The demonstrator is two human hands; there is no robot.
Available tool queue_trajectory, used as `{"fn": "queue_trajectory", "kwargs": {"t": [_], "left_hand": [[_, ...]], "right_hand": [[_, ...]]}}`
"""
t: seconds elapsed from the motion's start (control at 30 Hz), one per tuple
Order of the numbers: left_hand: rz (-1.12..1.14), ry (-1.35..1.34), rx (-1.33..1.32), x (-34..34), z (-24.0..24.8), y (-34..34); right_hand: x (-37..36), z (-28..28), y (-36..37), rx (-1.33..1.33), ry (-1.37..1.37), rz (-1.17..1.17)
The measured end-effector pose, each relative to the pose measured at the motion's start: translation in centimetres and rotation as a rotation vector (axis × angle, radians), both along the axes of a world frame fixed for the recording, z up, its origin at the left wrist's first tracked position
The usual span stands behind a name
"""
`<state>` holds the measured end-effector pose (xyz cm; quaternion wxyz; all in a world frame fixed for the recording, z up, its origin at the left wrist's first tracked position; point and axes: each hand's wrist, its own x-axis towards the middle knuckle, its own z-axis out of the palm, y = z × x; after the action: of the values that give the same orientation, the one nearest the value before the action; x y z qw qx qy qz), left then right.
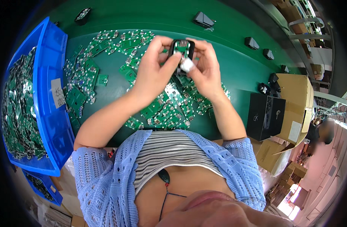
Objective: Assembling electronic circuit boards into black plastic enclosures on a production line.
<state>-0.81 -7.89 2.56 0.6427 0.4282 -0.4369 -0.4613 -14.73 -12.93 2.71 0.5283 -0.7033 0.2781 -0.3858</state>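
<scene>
Both my hands hold a black plastic housing [191, 49] up above the green work mat, with a green circuit board [182, 46] sitting inside it. My left hand [154, 70] grips the housing's left side, its thumb pressing on the board. On the opposite side my right hand [207, 72] wraps its fingers around the housing. A blurred white wrap or cap [187, 65] shows at the right thumb's tip. Below my hands lies a heap of loose green circuit boards [168, 111], and more boards [81, 94] spread to the left. The housing's underside is hidden.
A tall blue bin [39, 94] full of circuit boards stands at the left, with a smaller blue bin [54, 195] below it. Several black housings [203, 19] line the far side. At the right are a black box [265, 116] and a cardboard box [294, 98].
</scene>
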Motion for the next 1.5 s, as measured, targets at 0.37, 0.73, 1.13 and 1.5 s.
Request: {"fn": "queue_trajectory", "kwargs": {"t": [0.37, 0.73, 1.13, 1.5], "left_hand": [[0.291, -1.196, 0.258, 4.9, -3.4, -16.7], [-0.621, 0.247, 0.45, 3.4, 1.6, -3.1], [-0.37, 0.198, 0.421, 2.2, -0.2, 6.9], [-0.203, 0.406, 0.449, 4.5, -1.7, 7.2]], "right_hand": [[-3.5, -4.9, -15.0, -0.731, 0.926, -0.501], [-2.6, 0.0, -2.4, -0.94, 0.457, -0.185], [-1.6, 0.0, 6.6, -0.648, 0.359, -0.156], [4.6, -2.4, -2.7, -0.59, 0.737, -0.315]]}}
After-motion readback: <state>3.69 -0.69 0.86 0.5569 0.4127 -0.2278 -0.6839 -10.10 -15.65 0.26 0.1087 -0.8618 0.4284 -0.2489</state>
